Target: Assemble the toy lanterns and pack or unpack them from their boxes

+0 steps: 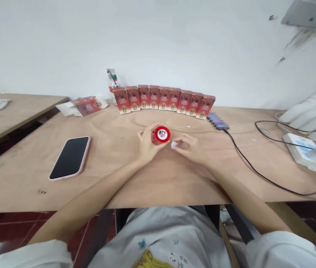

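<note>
My left hand point(147, 145) is wrapped round a red round container point(161, 134). A white label with dark print shows on the container's top, facing the camera. Just to its right, my right hand point(190, 147) pinches a small white tag point(174, 144) between thumb and fingers. A little gap separates the tag from the container. Beyond both hands, several red printed boxes point(164, 98) stand upright in a curved row near the wall.
A phone point(70, 158) lies at left. Flattened red-and-white packaging point(87, 105) is behind it, near a bottle point(112, 93). At right are a purple device point(218, 121) with a black cable point(247, 167) and a white power strip point(309, 152). The table's front edge is close to my body.
</note>
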The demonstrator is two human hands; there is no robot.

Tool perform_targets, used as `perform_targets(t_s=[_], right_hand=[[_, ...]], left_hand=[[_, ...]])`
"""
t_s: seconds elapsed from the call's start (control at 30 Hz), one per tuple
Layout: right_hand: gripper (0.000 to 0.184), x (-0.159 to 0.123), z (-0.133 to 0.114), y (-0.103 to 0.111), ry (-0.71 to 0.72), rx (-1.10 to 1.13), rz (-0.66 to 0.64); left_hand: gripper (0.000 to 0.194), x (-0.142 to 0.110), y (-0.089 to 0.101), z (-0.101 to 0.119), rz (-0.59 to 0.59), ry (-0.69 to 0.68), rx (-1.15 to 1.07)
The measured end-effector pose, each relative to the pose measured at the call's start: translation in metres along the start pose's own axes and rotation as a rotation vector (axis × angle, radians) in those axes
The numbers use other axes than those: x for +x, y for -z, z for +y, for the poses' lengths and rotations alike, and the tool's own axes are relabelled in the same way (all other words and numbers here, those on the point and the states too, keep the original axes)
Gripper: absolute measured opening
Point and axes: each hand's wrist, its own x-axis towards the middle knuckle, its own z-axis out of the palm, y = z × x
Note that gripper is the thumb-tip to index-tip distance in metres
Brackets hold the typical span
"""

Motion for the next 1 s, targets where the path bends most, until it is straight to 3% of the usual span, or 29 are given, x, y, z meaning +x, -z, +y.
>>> perform_targets(t_s=[0.1,0.2,0.37,0.67,0.87,1.0], right_hand=[[0.025,-0.004,-0.015,-0.007,0.006,0.049,0.189],[0.029,-0.005,-0.023,-0.012,0.019,0.049,0.282],[0.018,-0.005,-0.024,-0.014,0.035,0.076,0.301],[0.022,-0.009,-0.019,-0.024,-0.173,0.445,0.364],[0.011,-0.009,-0.019,-0.024,-0.156,0.343,0.42],[0.014,-0.007,-0.02,-0.024,-0.272,0.407,0.513]], left_hand=[[0.061,0.001,0.001,0.0,0.005,0.007,-0.002],[0.059,0.0,0.001,0.0,-0.003,-0.023,0.012],[0.055,-0.003,0.0,0.001,-0.031,-0.079,0.031],[0.057,-0.004,0.0,0.001,-0.044,-0.087,0.019],[0.052,-0.005,0.001,0.004,-0.082,-0.138,0.031],[0.051,-0.006,0.001,0.003,-0.091,-0.177,0.054]])
